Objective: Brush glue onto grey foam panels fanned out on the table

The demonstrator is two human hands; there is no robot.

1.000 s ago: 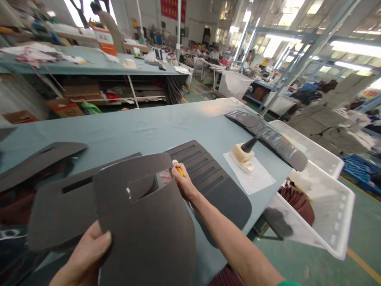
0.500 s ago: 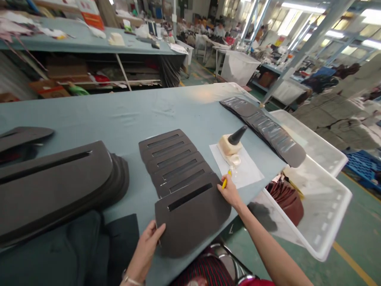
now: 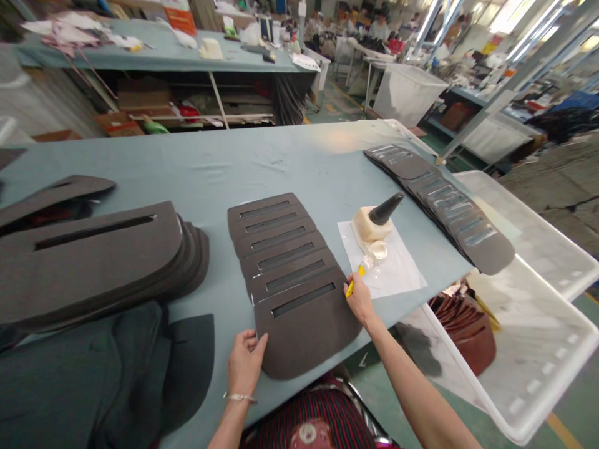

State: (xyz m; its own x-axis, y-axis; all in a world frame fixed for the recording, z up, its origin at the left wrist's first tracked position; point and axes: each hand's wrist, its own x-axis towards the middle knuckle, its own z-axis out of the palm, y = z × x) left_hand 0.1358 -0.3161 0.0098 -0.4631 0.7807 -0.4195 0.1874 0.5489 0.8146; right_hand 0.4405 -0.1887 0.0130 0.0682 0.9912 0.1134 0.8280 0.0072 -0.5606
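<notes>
Several dark brown slotted panels [image 3: 282,239] lie overlapped in a fanned row on the table, each with a long narrow slot. At the near end, the left edge of the front panel [image 3: 306,337] is pinched between thumb and fingers of my left hand [image 3: 246,362]. My right hand [image 3: 359,300] is closed around a yellow-handled brush [image 3: 354,282] and rests by that panel's right edge. Beyond the brush, a cream glue bottle [image 3: 373,224] with a black cone nozzle stands on a white sheet [image 3: 400,271], white paste in front of it.
Left, a thick stack of similar panels [image 3: 107,249] sits behind dark green fabric pieces [image 3: 93,374]. Another fanned row of panels [image 3: 435,199] runs along the right of the blue-green table [image 3: 187,162]. White plastic bins [image 3: 538,349] stand beyond its right edge, one holding reddish-brown pieces [image 3: 468,330].
The front panel has moved away from me and now lies in line with the fanned row. Both hands stayed at its edges, and the view has turned slightly left.
</notes>
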